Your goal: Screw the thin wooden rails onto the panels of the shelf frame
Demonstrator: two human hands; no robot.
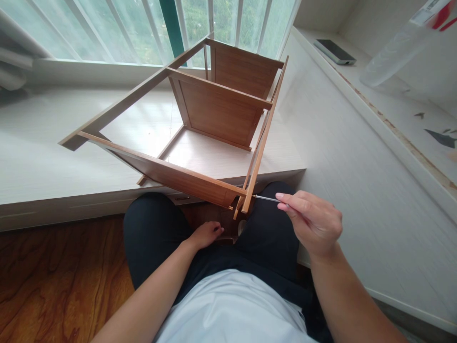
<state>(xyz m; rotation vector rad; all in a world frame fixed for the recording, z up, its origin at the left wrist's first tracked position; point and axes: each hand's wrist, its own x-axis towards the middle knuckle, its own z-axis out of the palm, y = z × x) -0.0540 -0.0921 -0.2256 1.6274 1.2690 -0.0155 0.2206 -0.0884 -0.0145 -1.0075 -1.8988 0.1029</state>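
Note:
A brown wooden shelf rack lies tilted on the white window ledge, its near end jutting out over my knees. My right hand is closed in a pinch on a thin straight metal rod tool. The rod's far tip meets the outer side of the rack's right-hand post, by the end of the nearest shelf panel. Any handle is hidden in my fingers. My left hand rests over my lap below the rack, fingers curled in; whether it holds anything is hidden.
The white ledge runs under a barred window. At right, a white side cabinet carries a phone and a translucent plastic-wrapped thing. A curtain hangs at left above the wooden floor.

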